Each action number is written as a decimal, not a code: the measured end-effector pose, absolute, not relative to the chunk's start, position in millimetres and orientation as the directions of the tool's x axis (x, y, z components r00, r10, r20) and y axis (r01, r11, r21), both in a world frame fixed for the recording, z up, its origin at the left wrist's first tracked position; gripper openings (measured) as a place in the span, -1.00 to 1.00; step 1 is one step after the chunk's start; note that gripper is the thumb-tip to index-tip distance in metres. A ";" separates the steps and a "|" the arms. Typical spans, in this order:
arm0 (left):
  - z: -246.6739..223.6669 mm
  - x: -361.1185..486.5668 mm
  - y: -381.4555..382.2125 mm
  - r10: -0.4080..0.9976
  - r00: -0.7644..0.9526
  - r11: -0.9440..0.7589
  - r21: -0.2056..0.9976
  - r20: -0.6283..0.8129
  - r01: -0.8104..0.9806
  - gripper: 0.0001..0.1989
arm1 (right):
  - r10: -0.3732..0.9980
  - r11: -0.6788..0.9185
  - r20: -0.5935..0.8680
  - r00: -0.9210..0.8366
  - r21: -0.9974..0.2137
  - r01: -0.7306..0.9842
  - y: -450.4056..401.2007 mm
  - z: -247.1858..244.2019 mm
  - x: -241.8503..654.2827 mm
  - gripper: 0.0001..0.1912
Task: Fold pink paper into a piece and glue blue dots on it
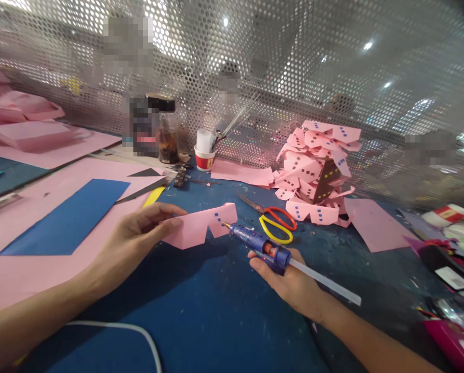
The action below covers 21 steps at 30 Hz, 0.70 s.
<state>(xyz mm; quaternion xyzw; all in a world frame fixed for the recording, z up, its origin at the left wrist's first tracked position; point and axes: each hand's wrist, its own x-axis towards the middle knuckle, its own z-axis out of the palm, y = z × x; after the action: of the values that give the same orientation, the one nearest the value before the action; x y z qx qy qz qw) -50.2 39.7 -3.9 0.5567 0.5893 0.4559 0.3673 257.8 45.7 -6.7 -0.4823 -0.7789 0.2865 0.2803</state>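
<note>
Between the thumb and fingers of my left hand (pixel 148 228) is a pink paper cutout (pixel 191 228), held up above the blue table. A notch is cut in its lower edge, and small blue squares mark its right part. My right hand (pixel 294 285) is wrapped round a blue glue gun (pixel 255 241) with a clear glue stick jutting out of its back. The glue gun's tip points left at the blue squares; whether it touches the paper I cannot tell. Just behind the gun lie scissors (pixel 278 223) with red and yellow handles.
A pile of pink cutouts (pixel 297 168) leans against the perforated metal screen (pixel 274 67). Pink sheets and a blue sheet (pixel 68 220) cover the left side. A jar (pixel 168 132) and a paper cup (pixel 205 158) stand at the back. A white cable (pixel 138 329) curves in front.
</note>
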 end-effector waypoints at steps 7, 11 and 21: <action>-3.5 -49.8 39.8 0.991 -0.112 -0.036 0.949 0.075 0.312 -0.73 | 0.900 0.383 0.150 -0.410 -0.724 0.574 49.5 -7.3 259.0 -0.76; -3.8 -49.4 39.7 0.992 -0.106 -0.029 0.950 0.065 0.312 -0.73 | 0.903 0.374 0.140 -0.407 -0.725 0.578 49.3 -7.8 259.5 -0.75; -2.1 -49.3 39.1 0.991 -0.105 -0.041 0.949 0.077 0.311 -0.74 | 0.904 0.375 0.145 -0.403 -0.721 0.583 48.1 -7.9 259.0 -0.77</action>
<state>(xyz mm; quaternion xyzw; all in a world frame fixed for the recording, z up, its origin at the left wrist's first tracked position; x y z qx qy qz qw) -49.3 39.1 -2.1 0.5569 0.5849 0.4586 0.3707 259.0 48.1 -7.9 -0.4743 -0.7836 0.2956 0.2713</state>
